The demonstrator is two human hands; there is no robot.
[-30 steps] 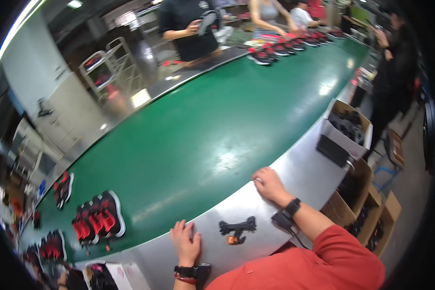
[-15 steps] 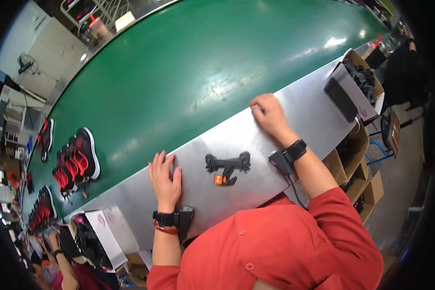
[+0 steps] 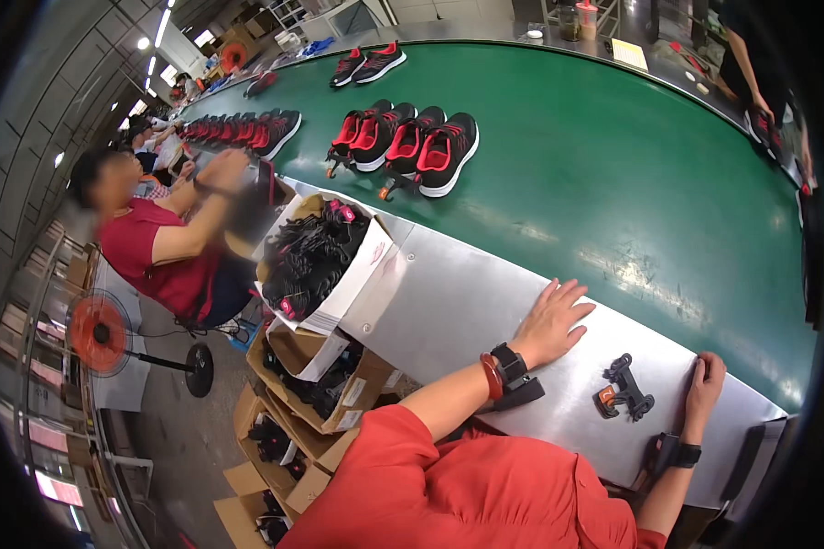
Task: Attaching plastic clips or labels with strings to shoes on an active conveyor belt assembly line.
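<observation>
My left hand (image 3: 554,322) lies flat on the metal worktop (image 3: 449,306), with its fingers spread toward the green belt. My right hand (image 3: 706,377) rests at the worktop's far edge by the belt, its fingers loosely bent and partly hidden; I see nothing held in it. Between the hands lies a small black bundle (image 3: 624,389), which looks like folded shoelaces, with an orange tag (image 3: 605,396). Neither hand touches it. Beyond my left hand, black and red sneakers (image 3: 447,151) stand in pairs on the belt, two with orange-tagged bundles hanging from them.
The green belt (image 3: 558,119) runs along the worktop. A white box (image 3: 362,274) of black laces stands at left, above cardboard boxes (image 3: 375,380). Past it a co-worker (image 3: 169,215) sits near an orange fan (image 3: 101,334). Another person's hand (image 3: 762,108) reaches toward shoes at far right.
The view has swung to the left, bringing the co-worker, the fan and more sneakers into sight. Both hands stay on the worktop, and the black bundle still lies between them.
</observation>
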